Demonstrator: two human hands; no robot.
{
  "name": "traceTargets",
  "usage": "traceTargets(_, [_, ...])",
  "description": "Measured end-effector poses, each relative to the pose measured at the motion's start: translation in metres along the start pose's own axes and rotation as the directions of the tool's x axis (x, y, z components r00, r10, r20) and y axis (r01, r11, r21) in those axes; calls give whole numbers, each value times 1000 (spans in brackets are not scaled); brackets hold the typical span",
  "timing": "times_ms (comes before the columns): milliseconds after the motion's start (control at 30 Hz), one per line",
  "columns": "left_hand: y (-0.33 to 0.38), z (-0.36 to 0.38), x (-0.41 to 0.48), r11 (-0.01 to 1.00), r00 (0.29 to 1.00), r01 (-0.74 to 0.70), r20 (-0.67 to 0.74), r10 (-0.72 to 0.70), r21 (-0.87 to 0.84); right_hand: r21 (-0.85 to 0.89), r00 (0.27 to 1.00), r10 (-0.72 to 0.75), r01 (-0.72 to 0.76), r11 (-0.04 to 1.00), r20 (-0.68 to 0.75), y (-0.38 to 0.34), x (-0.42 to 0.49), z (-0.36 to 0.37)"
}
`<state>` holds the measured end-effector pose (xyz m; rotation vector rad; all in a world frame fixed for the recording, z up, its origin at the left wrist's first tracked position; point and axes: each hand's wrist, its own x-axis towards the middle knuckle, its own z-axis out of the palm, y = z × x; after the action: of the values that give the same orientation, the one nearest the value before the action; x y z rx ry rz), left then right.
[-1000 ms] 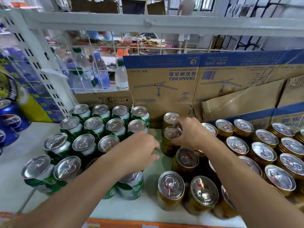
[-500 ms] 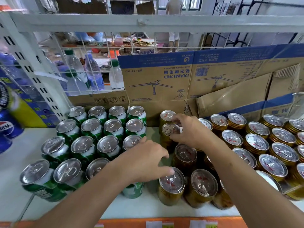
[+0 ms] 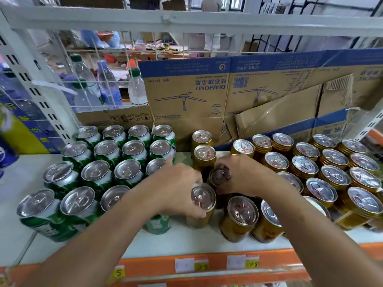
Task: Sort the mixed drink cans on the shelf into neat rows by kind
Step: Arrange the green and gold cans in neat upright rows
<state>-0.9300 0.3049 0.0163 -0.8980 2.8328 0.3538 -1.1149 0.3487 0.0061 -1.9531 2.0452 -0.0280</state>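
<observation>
Gold metal drink cans extend their column: left hand, newly off the green-and-white cans, grips the front gold can; right hand grips the one behind.

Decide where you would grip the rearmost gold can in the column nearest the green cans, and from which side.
Grip the rearmost gold can around its rim, coming from above. It stands upright with the cardboard box behind and another gold can close in front, so fingers likely fit only at its left and right.

cardboard box behind | water bottles left | price tags front
</observation>
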Motion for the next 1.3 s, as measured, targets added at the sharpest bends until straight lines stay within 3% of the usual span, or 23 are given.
traceTargets(167, [-16,-25,-14,924,960,-32,-267,-78,-382,240,993,-2,32,970,-121,5,-11,3])
traceTargets(333, [-24,-33,-19,691,892,-139,-392,-223,-710,236,992,-48,74,969,-115,-1,-9,12])
traceTargets(467, [-20,-35,-21,738,859,-124,-444,-254,-663,236,995,-46,64,970,-84,-4,-5,13])
traceTargets(633, [-19,-34,-23,740,850,-105,-446,-280,-664,183,983,38,-5,983,-178,-12,-4,21])
traceTargets(933, [-35,-40,-35,675,818,-143,-470,-330,-724,265,982,84,-38,964,-167,-14,-6,17])
traceTargets(1300, [-35,-31,-41,675,857,-110,-414,-307,-730,306,974,71,-3,952,-213,-22,7,22])
